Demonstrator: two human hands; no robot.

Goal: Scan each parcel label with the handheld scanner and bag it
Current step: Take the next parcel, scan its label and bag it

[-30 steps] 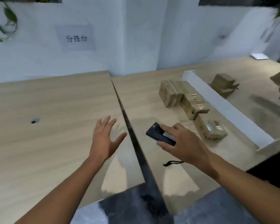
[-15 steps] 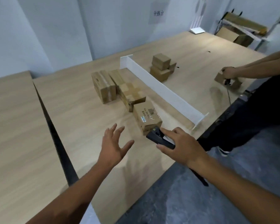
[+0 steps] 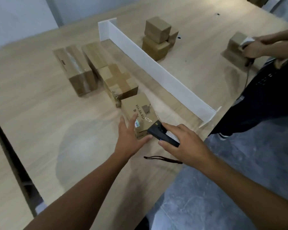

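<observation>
The nearest parcel (image 3: 140, 110), a small brown carton, lies on the surface (image 3: 40, 105) close to its front edge, its far end against a parcel crossed with brown tape (image 3: 118, 82). The left hand (image 3: 129, 138) is spread over its near end, fingers straight, thumb by the bottom corner. The right hand (image 3: 184, 143) is wrapped round the black scanner (image 3: 160, 134), whose nose sits just beside the carton's near right corner; its strap (image 3: 161, 159) hangs below. The hands are close but not touching.

Bare wood lies open left of the parcels. To the right a low white divider (image 3: 156, 68) runs diagonally to the edge. A longer taped carton (image 3: 76, 70) stands left of the crossed one. Past the divider are stacked boxes (image 3: 156, 37), and another person's hands (image 3: 253, 48) hold a box (image 3: 234, 45).

Grey floor (image 3: 206, 196) shows below the edge, and a dark gap (image 3: 12, 155) splits the surface at left. The carton top reads "175*95*115"; a small blue sticker (image 3: 136, 124) beside it is too blurred to read.
</observation>
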